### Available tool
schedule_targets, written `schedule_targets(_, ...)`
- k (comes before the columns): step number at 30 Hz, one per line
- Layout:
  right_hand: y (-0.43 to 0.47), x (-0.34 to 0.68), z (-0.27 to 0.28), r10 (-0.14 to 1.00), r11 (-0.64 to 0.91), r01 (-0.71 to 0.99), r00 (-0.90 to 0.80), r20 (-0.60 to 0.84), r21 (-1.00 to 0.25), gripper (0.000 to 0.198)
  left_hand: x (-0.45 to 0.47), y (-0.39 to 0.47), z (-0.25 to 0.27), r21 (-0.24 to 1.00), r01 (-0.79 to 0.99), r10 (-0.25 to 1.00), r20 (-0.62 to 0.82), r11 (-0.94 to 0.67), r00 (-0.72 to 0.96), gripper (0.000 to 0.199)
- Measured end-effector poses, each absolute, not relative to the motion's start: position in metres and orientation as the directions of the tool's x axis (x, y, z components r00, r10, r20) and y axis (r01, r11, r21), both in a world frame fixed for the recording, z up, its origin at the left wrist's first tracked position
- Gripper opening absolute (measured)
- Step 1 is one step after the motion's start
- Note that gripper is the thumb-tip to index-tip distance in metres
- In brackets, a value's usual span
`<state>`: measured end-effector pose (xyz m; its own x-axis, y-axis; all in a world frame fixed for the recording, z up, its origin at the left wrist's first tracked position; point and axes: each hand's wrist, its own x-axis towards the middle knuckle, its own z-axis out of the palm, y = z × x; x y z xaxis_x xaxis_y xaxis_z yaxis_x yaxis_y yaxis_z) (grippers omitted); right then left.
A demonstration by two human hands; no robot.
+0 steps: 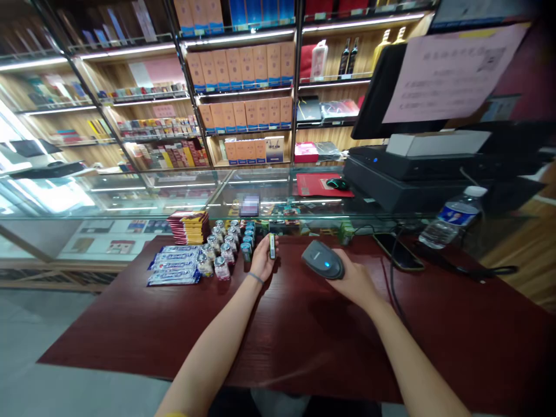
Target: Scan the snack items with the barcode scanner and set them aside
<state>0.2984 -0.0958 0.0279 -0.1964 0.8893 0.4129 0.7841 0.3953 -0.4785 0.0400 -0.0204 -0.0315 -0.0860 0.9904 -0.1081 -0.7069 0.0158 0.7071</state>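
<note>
My left hand (262, 262) is closed around a small narrow pack (272, 245) with a pale label, held up above the table. In my right hand (353, 279) is a dark grey barcode scanner (322, 260) with a lit blue spot, its head pointing left toward the pack. A gap separates scanner and pack. Left of my left hand stand small teal containers (246, 251) in a row, beside rows of clear jars (221, 268) with silvery lids. Farther left lie blue-and-white packets (176, 265), with a stack of red and yellow packets (190, 226) behind them.
The dark red table (278, 341) meets a glass display counter (204, 194). To the right are a phone (398, 252), a loose black cable (473, 270), a water bottle (452, 223) and a monitor (377, 98) with paper on it. A mouse (337, 183) rests on a red mat (310, 185).
</note>
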Motion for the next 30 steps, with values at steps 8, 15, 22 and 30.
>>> schedule_targets(8, -0.102, 0.283, 0.03, 0.809, 0.552, 0.805, -0.455, 0.371, -0.216, 0.053, 0.036, -0.017, -0.037, 0.685, -0.728, 0.988, -0.13, 0.029, -0.083, 0.029)
schedule_targets(15, -0.104, 0.283, 0.032, 0.814, 0.558, 0.809, -0.491, 0.31, -0.186, 0.034, 0.037, -0.015, -0.038, 0.705, -0.709, 0.99, -0.115, 0.021, -0.085, 0.022)
schedule_targets(22, -0.1, 0.285, 0.026, 0.821, 0.539, 0.812, -0.446, 0.357, -0.225, 0.045, 0.037, -0.019, -0.034, 0.709, -0.704, 0.99, -0.123, 0.037, -0.071, 0.031)
schedule_targets(30, -0.097, 0.291, 0.028, 0.838, 0.485, 0.84, -0.366, 0.406, -0.244, 0.045, 0.044, -0.019, -0.035, 0.841, -0.524, 0.963, -0.013, -0.135, -0.269, 0.042)
